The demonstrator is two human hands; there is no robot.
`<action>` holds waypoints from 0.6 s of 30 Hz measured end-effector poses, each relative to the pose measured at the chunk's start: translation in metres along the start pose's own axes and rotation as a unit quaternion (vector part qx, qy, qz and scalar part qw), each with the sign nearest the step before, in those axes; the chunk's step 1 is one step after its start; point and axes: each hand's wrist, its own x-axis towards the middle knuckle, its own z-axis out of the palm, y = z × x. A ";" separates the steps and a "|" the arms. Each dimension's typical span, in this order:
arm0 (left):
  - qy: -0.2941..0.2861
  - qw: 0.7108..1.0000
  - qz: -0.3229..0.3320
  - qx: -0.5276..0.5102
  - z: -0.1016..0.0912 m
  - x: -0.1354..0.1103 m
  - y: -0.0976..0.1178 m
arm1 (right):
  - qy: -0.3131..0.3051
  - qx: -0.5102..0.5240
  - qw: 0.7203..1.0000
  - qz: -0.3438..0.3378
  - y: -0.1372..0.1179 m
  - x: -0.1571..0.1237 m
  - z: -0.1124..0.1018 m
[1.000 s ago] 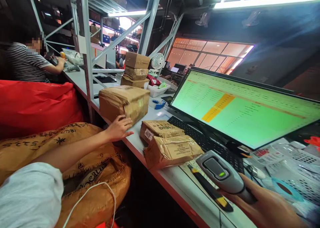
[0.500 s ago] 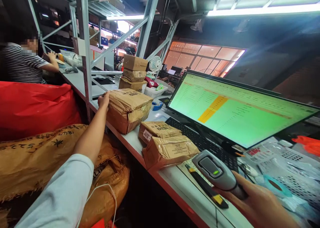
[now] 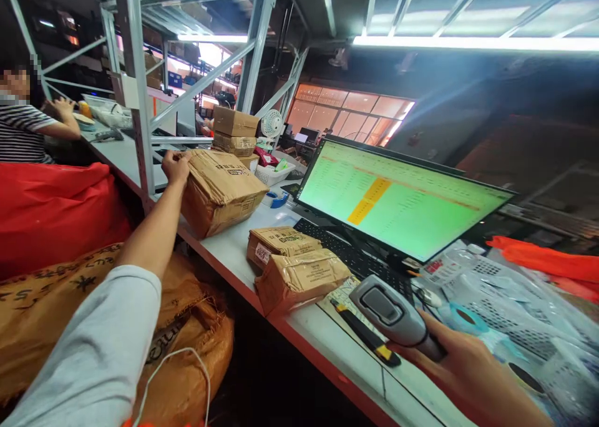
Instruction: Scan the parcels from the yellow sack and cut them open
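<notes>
My left hand (image 3: 176,166) is closed on the upper left edge of a large taped cardboard box (image 3: 224,193). This box leans, its left side raised off the white tabletop (image 3: 229,249). In my right hand (image 3: 461,355) is a grey barcode scanner (image 3: 393,314), its head pointing left toward two smaller boxes. The nearer small box (image 3: 302,280) lies at the table's edge, against another small box (image 3: 283,240) with a white label. Just below the scanner, a black and yellow utility knife (image 3: 365,333) rests on the table.
Behind the small boxes stand a keyboard (image 3: 337,252) and a lit monitor (image 3: 397,196). Plastic bags and a white basket (image 3: 510,314) crowd the right. Stacked boxes (image 3: 235,130) stand beyond. Large sacks (image 3: 187,333) fill the lower left. A co-worker (image 3: 23,121) sits far left.
The large box has tipped, its left side rising with my left hand. The green light on the scanner has gone out. The whole view has shifted somewhat to the right.
</notes>
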 end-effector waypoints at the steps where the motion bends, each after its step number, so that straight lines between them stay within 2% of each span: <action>1: -0.017 0.998 0.054 0.005 -0.001 -0.004 0.008 | 0.010 0.000 1.000 0.006 0.002 -0.004 0.000; 3: -0.091 0.978 0.188 0.017 -0.007 -0.029 0.016 | 0.021 -0.002 1.000 0.023 0.007 -0.011 0.002; 5: -0.189 0.944 0.268 0.020 -0.016 -0.071 0.011 | 0.015 0.000 0.999 0.041 0.014 -0.014 0.008; 6: -0.264 0.901 0.342 0.034 -0.021 -0.093 0.007 | 0.006 0.003 0.999 0.047 0.018 -0.014 0.011; 7: -0.290 0.869 0.397 0.052 -0.025 -0.114 0.003 | -0.003 0.004 0.999 0.051 0.022 -0.013 0.015; 9: -0.294 0.826 0.473 0.088 -0.032 -0.144 0.000 | -0.024 0.003 0.998 0.052 0.031 -0.008 0.021; 11: -0.265 0.807 0.516 0.114 -0.033 -0.156 0.003 | -0.043 0.000 0.998 0.049 0.036 0.000 0.023; 14: -0.232 0.783 0.562 0.130 -0.032 -0.154 0.012 | -0.053 0.010 0.997 0.050 0.035 0.015 0.016; 18: -0.210 0.766 0.590 0.146 -0.031 -0.155 0.017 | -0.098 0.083 0.989 0.078 0.020 0.045 -0.011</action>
